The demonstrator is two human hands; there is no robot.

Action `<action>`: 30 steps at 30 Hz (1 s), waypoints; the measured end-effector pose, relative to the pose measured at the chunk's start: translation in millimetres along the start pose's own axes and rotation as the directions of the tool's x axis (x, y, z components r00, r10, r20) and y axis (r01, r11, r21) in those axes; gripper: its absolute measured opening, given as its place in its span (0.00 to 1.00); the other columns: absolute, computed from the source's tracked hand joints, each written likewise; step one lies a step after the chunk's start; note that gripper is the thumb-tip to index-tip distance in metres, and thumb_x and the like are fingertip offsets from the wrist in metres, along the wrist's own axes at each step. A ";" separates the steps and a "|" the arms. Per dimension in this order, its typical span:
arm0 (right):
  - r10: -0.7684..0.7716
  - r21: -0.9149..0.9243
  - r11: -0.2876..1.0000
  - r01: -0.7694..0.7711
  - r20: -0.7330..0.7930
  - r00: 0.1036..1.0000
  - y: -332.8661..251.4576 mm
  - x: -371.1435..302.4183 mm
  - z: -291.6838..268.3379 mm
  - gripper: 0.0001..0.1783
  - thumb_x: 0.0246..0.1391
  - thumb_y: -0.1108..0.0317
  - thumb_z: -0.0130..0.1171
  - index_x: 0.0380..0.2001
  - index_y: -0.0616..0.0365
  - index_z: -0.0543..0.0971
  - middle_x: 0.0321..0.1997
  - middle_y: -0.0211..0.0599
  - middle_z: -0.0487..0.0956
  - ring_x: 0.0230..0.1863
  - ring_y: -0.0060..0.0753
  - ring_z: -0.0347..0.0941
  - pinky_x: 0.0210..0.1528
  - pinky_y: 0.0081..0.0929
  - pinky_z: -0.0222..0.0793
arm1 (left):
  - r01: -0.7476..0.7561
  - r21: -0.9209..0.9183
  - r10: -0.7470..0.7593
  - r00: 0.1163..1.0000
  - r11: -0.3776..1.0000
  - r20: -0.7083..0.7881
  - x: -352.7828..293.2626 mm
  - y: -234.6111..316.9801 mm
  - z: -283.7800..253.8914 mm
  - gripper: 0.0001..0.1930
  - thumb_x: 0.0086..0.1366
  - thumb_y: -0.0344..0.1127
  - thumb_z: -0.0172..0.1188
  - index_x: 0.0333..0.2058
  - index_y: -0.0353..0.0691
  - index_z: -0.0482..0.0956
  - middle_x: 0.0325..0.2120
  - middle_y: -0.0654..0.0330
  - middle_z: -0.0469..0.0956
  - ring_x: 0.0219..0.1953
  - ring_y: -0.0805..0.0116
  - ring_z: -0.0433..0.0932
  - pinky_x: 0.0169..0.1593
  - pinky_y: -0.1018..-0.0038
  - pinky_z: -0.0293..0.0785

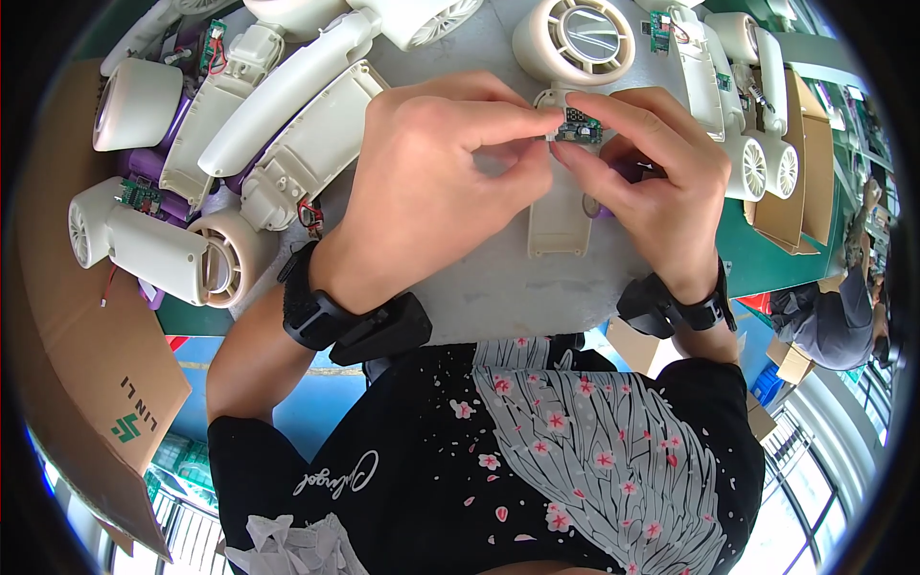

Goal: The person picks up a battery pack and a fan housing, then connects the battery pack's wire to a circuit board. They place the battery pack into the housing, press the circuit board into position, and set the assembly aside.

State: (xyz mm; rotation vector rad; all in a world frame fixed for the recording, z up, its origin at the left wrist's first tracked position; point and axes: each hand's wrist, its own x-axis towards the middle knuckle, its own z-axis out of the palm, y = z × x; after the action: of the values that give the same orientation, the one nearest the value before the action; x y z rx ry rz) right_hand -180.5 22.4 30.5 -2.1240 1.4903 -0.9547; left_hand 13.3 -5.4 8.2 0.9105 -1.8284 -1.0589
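Note:
A small green circuit board (580,127) with a dark digit display is between my two hands, over the neck of a white handheld fan. The thumb and index finger of my right hand (661,158) close on the board's edges. My left hand (431,177) pinches at the board's left end; whatever is between those fingertips is too small to make out. Beyond the hands is the round fan head (574,40). Its open handle shell (559,228) points toward me on the grey work surface. A purple battery (602,207) shows partly beneath my right hand.
Several white fan parts, including a long handle shell (287,91), are heaped on the left with purple batteries. More fans (757,163) and a green board (660,32) lie at the right. Cardboard boxes (803,163) flank the table. Another person (839,321) is at the far right.

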 end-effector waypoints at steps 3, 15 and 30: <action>0.001 0.000 1.000 -0.001 -0.007 1.000 0.5 0.6 1.2 0.19 0.41 0.78 0.72 0.41 0.60 0.84 0.36 0.33 0.80 0.23 0.15 0.75 0.23 0.13 0.69 | 0.008 0.005 -0.008 1.000 1.000 0.002 0.7 0.0 0.0 0.12 0.54 0.18 0.63 0.39 0.33 0.84 0.33 0.56 0.82 0.33 0.72 0.83 0.39 0.80 0.81; 0.014 0.002 1.000 -0.014 -0.011 1.000 -0.9 -0.2 2.6 0.17 0.41 0.79 0.71 0.40 0.60 0.83 0.34 0.32 0.80 0.23 0.15 0.76 0.22 0.12 0.68 | 0.033 0.000 -0.033 0.999 0.999 0.041 0.8 -1.8 -1.6 0.12 0.55 0.18 0.61 0.39 0.32 0.84 0.32 0.57 0.82 0.33 0.72 0.83 0.38 0.80 0.80; 0.190 0.052 0.980 -0.191 0.034 0.981 -12.9 -0.8 -1.1 0.12 0.48 0.77 0.69 0.38 0.63 0.81 0.33 0.32 0.79 0.23 0.16 0.74 0.21 0.14 0.65 | 0.078 0.049 -0.083 0.990 0.996 0.110 1.5 -1.3 6.6 0.20 0.53 0.21 0.63 0.47 0.38 0.75 0.33 0.60 0.79 0.32 0.73 0.79 0.38 0.77 0.77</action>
State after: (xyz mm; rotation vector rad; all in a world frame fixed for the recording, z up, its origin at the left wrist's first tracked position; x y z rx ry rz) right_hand -172.7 28.0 39.3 -1.9083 1.6008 -0.8811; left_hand 7.0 -5.1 5.5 0.9761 -1.9273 -1.1438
